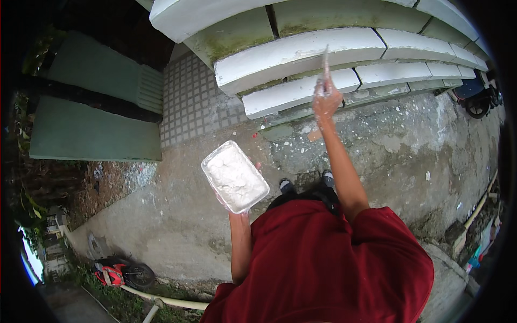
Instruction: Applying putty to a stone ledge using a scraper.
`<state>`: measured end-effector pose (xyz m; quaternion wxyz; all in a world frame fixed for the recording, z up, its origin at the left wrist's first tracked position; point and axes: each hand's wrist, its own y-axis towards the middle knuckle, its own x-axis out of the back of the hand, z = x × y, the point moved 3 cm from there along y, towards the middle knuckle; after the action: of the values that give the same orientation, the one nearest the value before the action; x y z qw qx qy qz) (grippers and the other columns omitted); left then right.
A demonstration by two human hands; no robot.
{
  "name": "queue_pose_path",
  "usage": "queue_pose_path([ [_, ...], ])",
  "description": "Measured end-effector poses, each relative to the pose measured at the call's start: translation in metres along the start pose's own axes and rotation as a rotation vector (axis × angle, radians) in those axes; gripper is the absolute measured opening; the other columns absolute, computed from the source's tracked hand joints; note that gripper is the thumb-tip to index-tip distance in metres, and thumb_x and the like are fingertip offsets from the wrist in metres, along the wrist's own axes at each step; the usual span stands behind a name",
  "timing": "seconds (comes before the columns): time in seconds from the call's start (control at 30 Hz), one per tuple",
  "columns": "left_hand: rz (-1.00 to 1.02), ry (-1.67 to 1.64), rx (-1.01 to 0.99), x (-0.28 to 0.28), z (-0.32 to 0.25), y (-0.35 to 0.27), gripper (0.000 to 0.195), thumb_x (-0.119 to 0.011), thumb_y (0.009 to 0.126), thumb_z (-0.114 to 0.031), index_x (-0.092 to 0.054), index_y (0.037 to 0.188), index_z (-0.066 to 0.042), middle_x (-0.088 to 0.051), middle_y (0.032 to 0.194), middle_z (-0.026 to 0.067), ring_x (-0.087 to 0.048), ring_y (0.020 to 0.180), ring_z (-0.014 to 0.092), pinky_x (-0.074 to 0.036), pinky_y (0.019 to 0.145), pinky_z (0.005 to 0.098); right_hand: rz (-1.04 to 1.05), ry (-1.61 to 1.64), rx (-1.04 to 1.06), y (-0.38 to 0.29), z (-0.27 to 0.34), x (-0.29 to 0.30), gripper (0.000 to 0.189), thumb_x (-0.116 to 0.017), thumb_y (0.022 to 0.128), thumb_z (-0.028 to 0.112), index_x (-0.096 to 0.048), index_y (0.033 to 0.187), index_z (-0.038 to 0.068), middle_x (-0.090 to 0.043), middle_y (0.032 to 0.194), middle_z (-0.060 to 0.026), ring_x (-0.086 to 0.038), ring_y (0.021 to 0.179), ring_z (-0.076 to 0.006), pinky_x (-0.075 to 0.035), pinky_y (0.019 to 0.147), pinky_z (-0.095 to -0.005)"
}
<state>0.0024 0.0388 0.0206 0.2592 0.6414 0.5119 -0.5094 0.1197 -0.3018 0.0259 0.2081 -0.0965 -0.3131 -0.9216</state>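
Observation:
My left hand (221, 200) holds a rectangular tub (204, 167) from beneath, at centre left; most of its fingers are hidden under it. Thick white paste (236, 173) fills the tub, with an uneven surface. My right hand (328, 99), smeared with white, is closed round the handle of a thin blade-like tool (326, 58), seen nearly edge-on and blurred. The tool's tip overlaps the white middle ledge (291, 50) of the wall; whether it touches cannot be told. Below lies a lower white ledge (299, 91), close to my right hand.
White spatters mark the concrete ground (383, 137). Grey checkered paving (194, 97) meets the wall's left end, beside green panels (97, 129). A red motorcycle (121, 274) is at lower left, another motorcycle (478, 101) at far right. A pale pipe (173, 302) edges the ground.

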Motion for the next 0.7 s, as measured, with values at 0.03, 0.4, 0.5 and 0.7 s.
queue_pose_path([
  [0.03, -0.038, -0.012, -0.019, 0.000, -0.002, -0.001, 0.080, -0.043, 0.087, -0.068, -0.032, 0.146, -0.016, -0.044, 0.139, 0.0202, -0.043, 0.123, 0.050, -0.040, 0.100, 0.0588, 0.027, -0.035, 0.053, -0.008, 0.014, -0.008, 0.045, -0.061, 0.088, 0.012, -0.056, 0.132, 0.020, -0.062, 0.059, -0.0086, -0.057, 0.047, -0.0159, -0.047, 0.045, -0.0350],
  [0.4, -0.041, -0.018, -0.036, -0.006, -0.011, 0.003, 0.079, -0.041, 0.088, -0.067, -0.032, 0.145, -0.014, -0.045, 0.137, 0.0218, -0.046, 0.120, 0.050, -0.042, 0.098, 0.0588, 0.229, 0.310, -0.122, -0.033, 0.064, -0.006, 0.036, -0.064, 0.086, 0.013, -0.063, 0.122, 0.010, -0.063, 0.060, -0.0083, -0.057, 0.045, -0.0149, -0.048, 0.042, -0.0320],
  [0.5, -0.018, -0.025, -0.032, -0.007, -0.009, 0.003, 0.080, -0.041, 0.087, -0.068, -0.032, 0.146, -0.014, -0.044, 0.139, 0.0215, -0.045, 0.121, 0.050, -0.042, 0.098, 0.0589, 0.166, 0.447, -0.276, 0.012, 0.054, 0.026, 0.021, -0.064, 0.087, 0.018, -0.066, 0.093, -0.002, -0.060, 0.057, -0.0050, -0.053, 0.041, -0.0107, -0.045, 0.037, -0.0279],
  [0.7, -0.003, -0.072, -0.018, 0.009, -0.008, 0.007, 0.082, -0.042, 0.087, -0.068, -0.029, 0.147, -0.014, -0.040, 0.143, 0.0208, -0.041, 0.125, 0.050, -0.040, 0.100, 0.0595, 0.481, 0.250, -0.335, 0.116, 0.040, 0.052, 0.014, -0.067, 0.081, 0.015, -0.066, 0.080, 0.001, -0.058, 0.058, -0.0026, -0.046, 0.042, -0.0077, -0.031, 0.038, -0.0241],
])
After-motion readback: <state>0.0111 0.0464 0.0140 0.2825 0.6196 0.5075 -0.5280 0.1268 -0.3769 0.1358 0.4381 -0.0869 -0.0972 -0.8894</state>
